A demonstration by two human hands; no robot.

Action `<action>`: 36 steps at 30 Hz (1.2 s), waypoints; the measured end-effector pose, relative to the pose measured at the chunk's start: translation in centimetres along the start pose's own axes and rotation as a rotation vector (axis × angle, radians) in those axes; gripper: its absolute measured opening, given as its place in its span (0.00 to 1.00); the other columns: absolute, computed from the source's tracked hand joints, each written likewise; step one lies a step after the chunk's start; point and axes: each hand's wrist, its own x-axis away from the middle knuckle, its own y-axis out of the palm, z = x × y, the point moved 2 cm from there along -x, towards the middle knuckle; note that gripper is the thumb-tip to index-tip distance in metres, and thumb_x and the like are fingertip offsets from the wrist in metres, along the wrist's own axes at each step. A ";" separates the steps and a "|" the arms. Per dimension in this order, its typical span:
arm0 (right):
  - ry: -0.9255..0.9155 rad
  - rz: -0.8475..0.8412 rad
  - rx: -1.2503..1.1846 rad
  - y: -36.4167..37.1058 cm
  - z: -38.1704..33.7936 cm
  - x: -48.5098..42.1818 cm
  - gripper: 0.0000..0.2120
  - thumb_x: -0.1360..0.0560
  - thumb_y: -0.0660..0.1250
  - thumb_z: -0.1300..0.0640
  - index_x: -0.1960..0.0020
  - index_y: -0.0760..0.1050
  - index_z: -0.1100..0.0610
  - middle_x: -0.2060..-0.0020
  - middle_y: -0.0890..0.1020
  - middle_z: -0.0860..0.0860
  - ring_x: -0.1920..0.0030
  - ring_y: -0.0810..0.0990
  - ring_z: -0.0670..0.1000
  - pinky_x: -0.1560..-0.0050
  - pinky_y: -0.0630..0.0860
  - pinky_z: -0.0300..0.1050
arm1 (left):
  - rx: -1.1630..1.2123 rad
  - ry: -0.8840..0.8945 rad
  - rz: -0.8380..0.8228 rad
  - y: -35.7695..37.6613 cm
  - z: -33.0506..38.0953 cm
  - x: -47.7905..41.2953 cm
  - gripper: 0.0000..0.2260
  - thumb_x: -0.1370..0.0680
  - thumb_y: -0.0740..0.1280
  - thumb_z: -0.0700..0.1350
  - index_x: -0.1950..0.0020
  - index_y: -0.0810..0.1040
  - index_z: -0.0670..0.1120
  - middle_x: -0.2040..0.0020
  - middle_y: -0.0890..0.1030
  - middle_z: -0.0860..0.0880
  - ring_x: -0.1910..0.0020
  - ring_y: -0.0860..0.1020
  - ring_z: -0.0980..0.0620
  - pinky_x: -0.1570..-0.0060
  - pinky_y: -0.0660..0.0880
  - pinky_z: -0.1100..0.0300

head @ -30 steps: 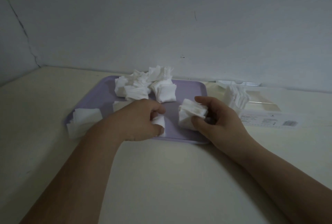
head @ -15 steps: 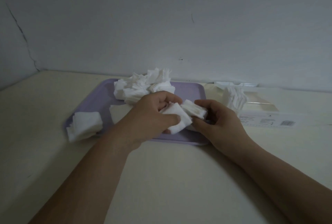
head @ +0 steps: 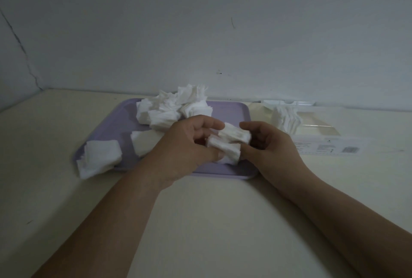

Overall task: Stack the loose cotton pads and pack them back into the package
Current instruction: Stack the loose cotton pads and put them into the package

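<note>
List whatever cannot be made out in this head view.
- Held stack: its left end hides behind the left hand, its right end inside the right hand; pad count unclear.
- Package label: print too small and dim.
- Pads in the package: number blurred.
- Left forearm and right forearm: cut off by frame edges.

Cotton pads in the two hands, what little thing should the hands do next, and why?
Probably squeeze the two bunches together and even their edges. The left hand and right hand both pinch the cotton pad stack over the purple tray, and its halves sit crooked, not yet tidy enough for the package on the right.
</note>
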 end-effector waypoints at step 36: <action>0.023 -0.378 0.343 1.3 -1.8 1.1 0.48 0.24 0.62 0.68 0.18 0.38 0.41 0.20 0.57 0.42 0.18 0.53 0.48 0.18 0.47 0.57 | -0.229 0.049 -0.034 1.0 -1.4 -1.0 0.18 0.27 0.76 0.39 0.39 0.80 0.51 0.71 0.77 0.54 0.73 0.71 0.59 0.66 0.70 0.60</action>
